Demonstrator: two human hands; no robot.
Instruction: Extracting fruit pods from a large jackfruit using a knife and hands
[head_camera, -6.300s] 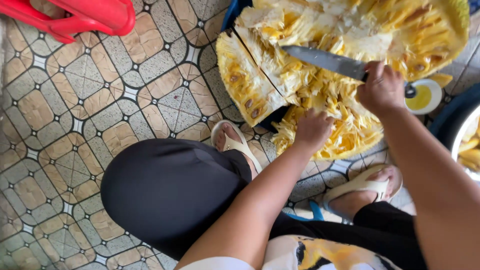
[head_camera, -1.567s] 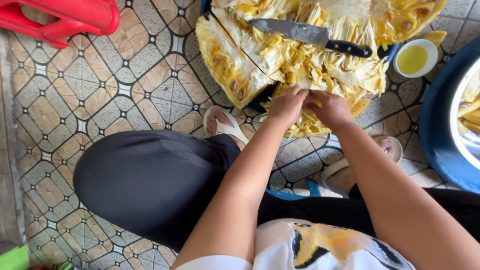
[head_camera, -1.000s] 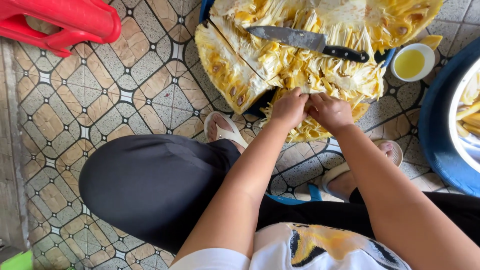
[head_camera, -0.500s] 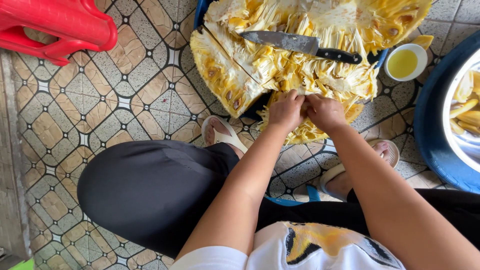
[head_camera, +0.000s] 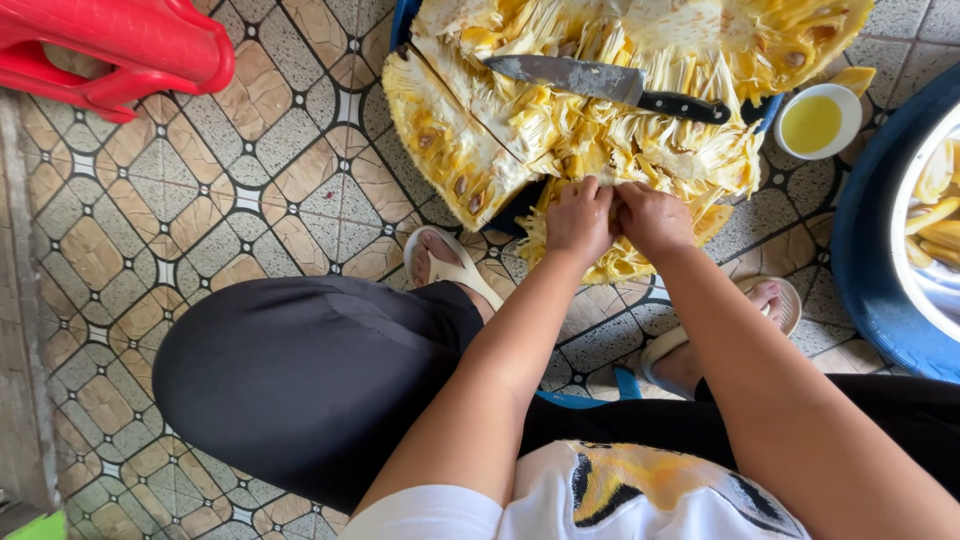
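Yellow, stringy flesh of a cut-open jackfruit (head_camera: 600, 120) filled the upper middle of the view, spread over a blue tub (head_camera: 404, 20) that stood on the tiled floor (head_camera: 200, 220). Both hands were pressed together at the near edge of the jackfruit: the left hand (head_camera: 580, 222) and the right hand (head_camera: 652, 218) touched each other, and their fingers were curled shut into the fibrous flesh, which was gripped between them. What exactly was pinched inside the fingers could not be told.

A knife (head_camera: 610, 82) with a grey blade and a black handle was laid flat across the top of the jackfruit, just beyond the hands and untouched by them. A thick wedge of rind and flesh (head_camera: 450, 150) was seen at the left side of the jackfruit, leaning over the tub's edge.

To the right of the jackfruit a small white bowl (head_camera: 812, 120) of yellow liquid was set on the floor, and further right a large blue basin (head_camera: 870, 270) with a white bowl (head_camera: 925, 240) holding yellow pieces was cut off by the frame. Below the jackfruit two feet in pale sandals (head_camera: 450, 270) were planted on the tiles. A red plastic stool (head_camera: 110, 45) was seen far to the left of the jackfruit.
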